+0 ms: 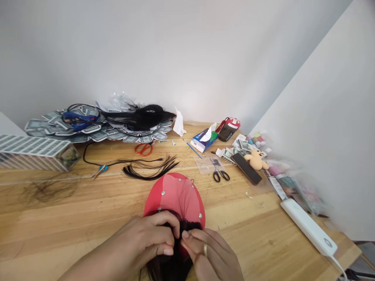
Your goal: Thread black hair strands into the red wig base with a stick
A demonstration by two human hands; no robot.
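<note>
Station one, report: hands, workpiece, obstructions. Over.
Left hand and right hand at black hair. Hair partly covers rounded, silver-studded, red-and-pink piece. Black-handled scissors beyond, not in the way.

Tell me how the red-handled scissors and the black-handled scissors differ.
Colour: the red-handled scissors have bright red loops; the black-handled scissors have dark ones.

Place: the red-handled scissors lie left of the black-handled scissors, close to the fanned cards; the black-handled scissors lie near the phone.

Beneath: the black-handled scissors lie partly over clear plastic; the red-handled scissors' loops rest on wood.

Shared: both are on the table, out of the hands.
</note>
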